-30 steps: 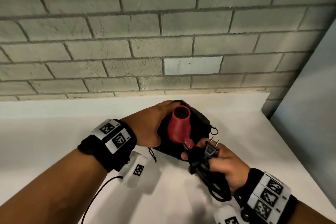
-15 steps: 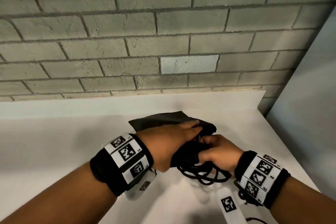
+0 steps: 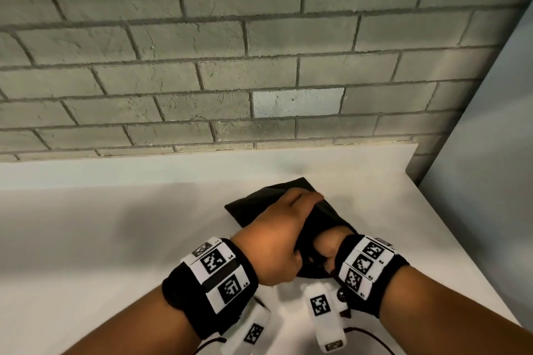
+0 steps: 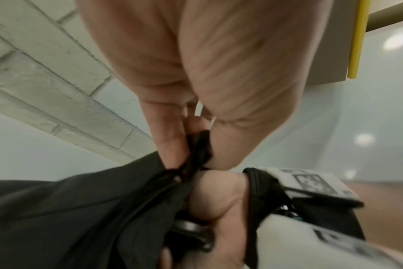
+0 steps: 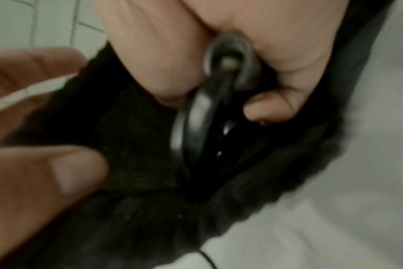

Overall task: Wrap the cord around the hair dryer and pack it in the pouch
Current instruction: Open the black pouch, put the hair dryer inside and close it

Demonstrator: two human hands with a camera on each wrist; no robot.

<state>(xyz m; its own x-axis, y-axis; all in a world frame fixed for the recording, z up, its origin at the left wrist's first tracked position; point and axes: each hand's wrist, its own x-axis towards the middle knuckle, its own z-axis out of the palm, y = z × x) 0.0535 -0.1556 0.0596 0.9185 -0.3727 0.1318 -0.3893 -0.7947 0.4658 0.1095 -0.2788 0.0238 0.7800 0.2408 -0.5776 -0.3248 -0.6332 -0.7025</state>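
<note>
A black drawstring pouch [image 3: 259,204] lies on the white counter [image 3: 115,239] near the back right. My left hand [image 3: 282,228] pinches the rim of the pouch [image 4: 196,151] and holds its mouth wide. My right hand [image 3: 326,243] reaches into that mouth, its fingers hidden by fabric in the head view. In the right wrist view its fingers and thumb curl round a coiled black power cord [image 5: 196,118] inside the pouch [image 5: 136,138]. No hair dryer shows in any view.
A grey brick wall [image 3: 259,66] rises straight behind the counter. A pale grey panel [image 3: 490,181] stands at the right, beyond the counter's slanting right edge [image 3: 450,228]. Bare counter stretches to the left.
A second ago the red hair dryer stuck out of the pouch and my right hand held the plug and cord outside. Now that hand and the cord are inside, and the dryer is out of sight.
</note>
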